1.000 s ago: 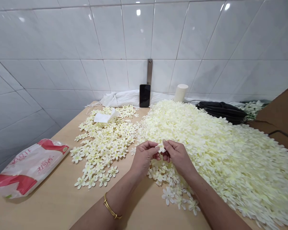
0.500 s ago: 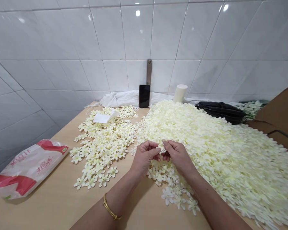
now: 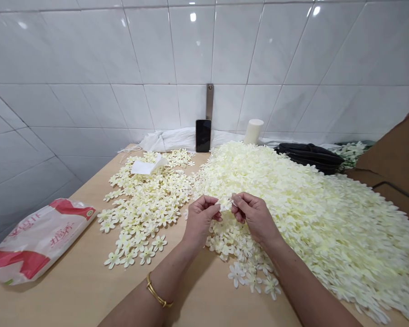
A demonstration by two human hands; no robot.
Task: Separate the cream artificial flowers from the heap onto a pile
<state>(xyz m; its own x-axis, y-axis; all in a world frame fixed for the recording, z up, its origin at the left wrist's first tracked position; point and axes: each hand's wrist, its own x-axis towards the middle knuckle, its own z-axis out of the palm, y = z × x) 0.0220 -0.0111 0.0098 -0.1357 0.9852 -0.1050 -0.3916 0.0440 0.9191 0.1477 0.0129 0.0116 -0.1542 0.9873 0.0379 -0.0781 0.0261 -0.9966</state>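
Observation:
Between my two hands, at the front edge of the big heap, is a pale artificial flower (image 3: pixel 225 203). My left hand (image 3: pixel 201 219) pinches its left side between thumb and fingers. On its right side my right hand (image 3: pixel 254 215) pinches it, thumb against forefinger. The large heap of cream-white artificial flowers (image 3: pixel 313 218) spreads behind and to the right of both hands. A smaller, flatter spread of similar flowers (image 3: pixel 146 195), with yellowish centres, lies to the left. Some loose flowers (image 3: pixel 254 280) rest on the table below my right hand.
A red and white plastic packet (image 3: pixel 42 238) lies at the table's left edge. Along the tiled wall are an upright phone (image 3: pixel 203 136), a white cylinder (image 3: pixel 253 131) and a black bag (image 3: pixel 308 156). White paper (image 3: pixel 146 166) tops the left flowers; brown cardboard (image 3: pixel 393 145) stands at right.
My hands have moved slightly apart and up, and more of the flower between them now shows. The whole view has shifted a little.

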